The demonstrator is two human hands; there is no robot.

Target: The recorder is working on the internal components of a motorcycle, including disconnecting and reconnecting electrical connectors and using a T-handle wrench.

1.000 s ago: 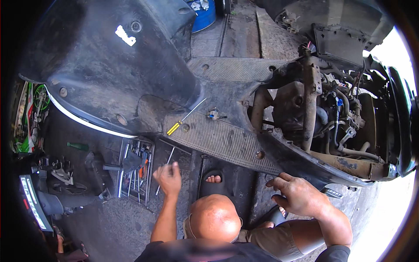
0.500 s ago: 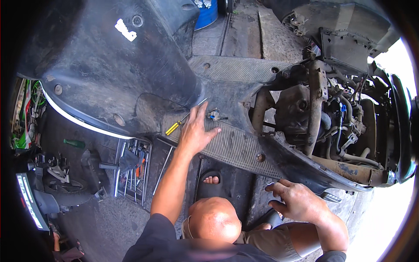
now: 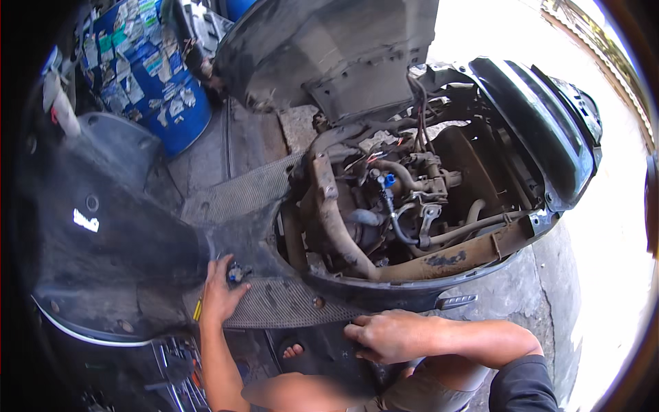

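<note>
The small part [image 3: 237, 273] lies on the scooter's footboard [image 3: 278, 305], beside the left hand [image 3: 220, 296], whose fingers are spread. It looks light and hard; pinch its sides. The right hand [image 3: 388, 336] curls; I cannot tell if it holds anything.

The ribbed black plastic footboard [image 3: 292, 305] lies between the broad black plastic front shield [image 3: 130, 254] on the left and the exposed dark metal engine [image 3: 405, 199] on the right. The left hand [image 3: 223, 292] is over it, between the yellow-handled screwdriver [image 3: 198, 309] and the small metal-and-blue part [image 3: 238, 272]. The right hand [image 3: 390, 335] is before the footboard's right end. The round blue drum [image 3: 189, 123] stands behind the shield.
</note>
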